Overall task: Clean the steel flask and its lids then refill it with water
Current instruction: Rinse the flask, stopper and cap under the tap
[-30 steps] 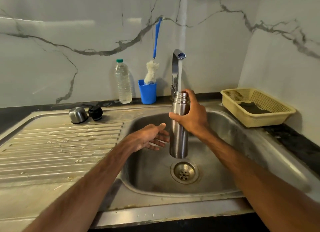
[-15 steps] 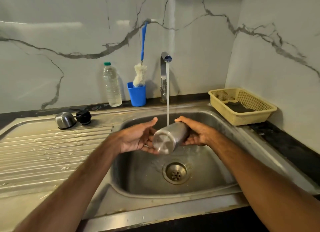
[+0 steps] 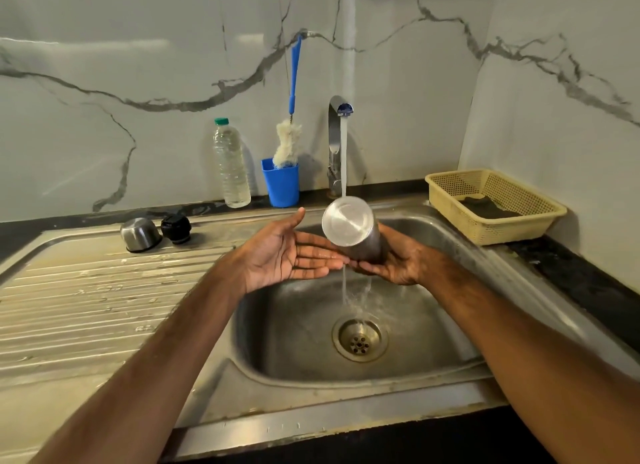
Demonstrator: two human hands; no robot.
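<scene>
Looking first at our left hand (image 3: 278,256), we see it palm up over the basin, its fingers (image 3: 322,256) straight and spread. The tips reach under the cylindrical steel flask (image 3: 349,226); whether they touch it we cannot tell. Our right hand (image 3: 398,261) cradles the flask from below, its fingers (image 3: 363,265) curled round the underside. The flask lies tilted above the stainless steel sink (image 3: 294,328), round base towards us, mouth hidden. A stream of water (image 3: 343,159) from the curved chrome tap (image 3: 334,145) strikes it near the base and runs down to the round drain (image 3: 360,340).

On the ribbed draining board (image 3: 86,308) at left stand the domed steel cup lid (image 3: 140,234) and, just beside it, the black stopper lid (image 3: 176,228). By the wall, a clear plastic bottle (image 3: 232,166) holds clear liquid, and a blue cup (image 3: 281,186) holds a white bottle brush with a blue handle (image 3: 287,145). On the dark worktop (image 3: 588,283) at right, a yellow mesh basket (image 3: 450,204) holds a dark cloth (image 3: 488,207).
</scene>
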